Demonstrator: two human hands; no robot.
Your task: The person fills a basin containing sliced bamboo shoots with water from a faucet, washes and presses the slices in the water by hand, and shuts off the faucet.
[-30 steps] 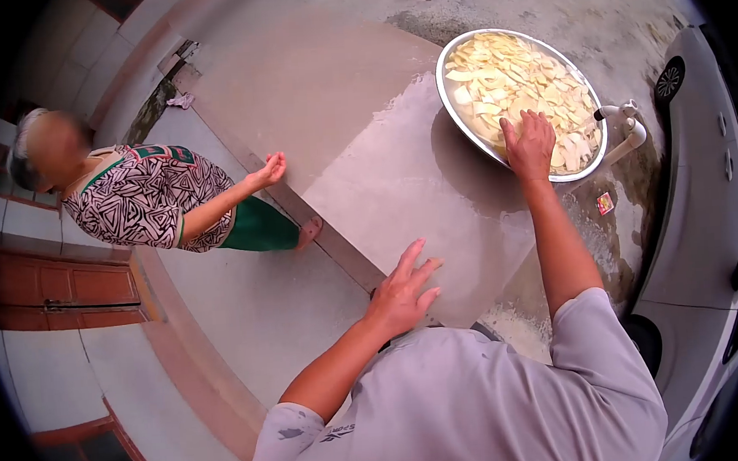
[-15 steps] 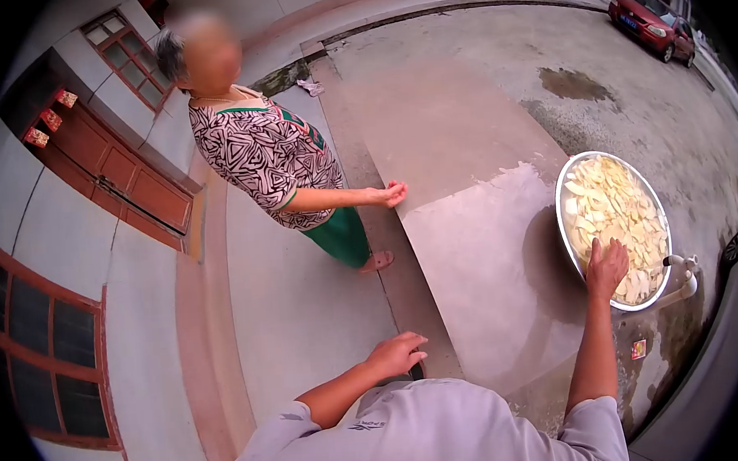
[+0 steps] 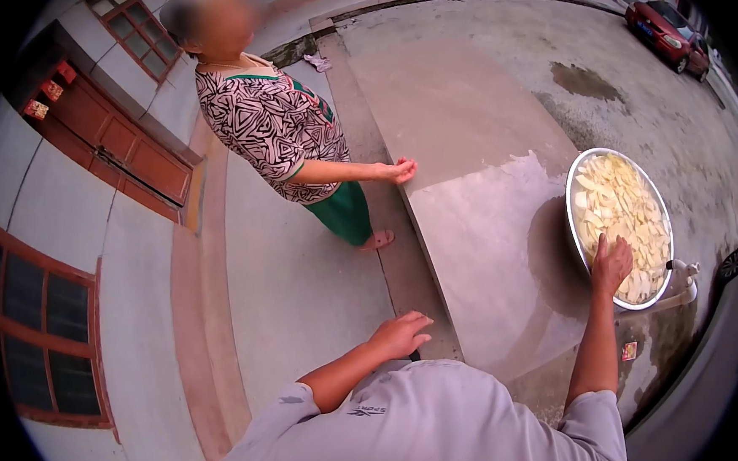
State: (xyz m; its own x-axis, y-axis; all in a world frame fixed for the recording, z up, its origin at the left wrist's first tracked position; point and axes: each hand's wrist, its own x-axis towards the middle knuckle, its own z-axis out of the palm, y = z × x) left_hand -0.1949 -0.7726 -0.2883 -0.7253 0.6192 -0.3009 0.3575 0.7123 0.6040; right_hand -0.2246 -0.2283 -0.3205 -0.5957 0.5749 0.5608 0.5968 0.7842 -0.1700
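Observation:
A large round metal basin (image 3: 572, 210) holds pale yellow slices (image 3: 621, 202) in water, on the right. Over its near edge is my right hand (image 3: 612, 265), fingers apart, at or just above the slices; contact cannot be made out. My left hand (image 3: 401, 336) hangs in front of my body, near the slab's near left edge, with fingers apart and nothing in it. A white tap pipe (image 3: 683, 283) stands beside the basin on its right.
Across the grey slab (image 3: 487, 223), on the left, stands a person (image 3: 278, 130) in a patterned top with one hand held out. A small red packet (image 3: 629, 351) lies below the basin. A red car (image 3: 668, 35) is far back; brown doors (image 3: 119, 149) are left.
The view has swung left and up, so the basin now appears lower and farther right. My left hand's fingers look less widely spread than at first. My right hand remains over the basin.

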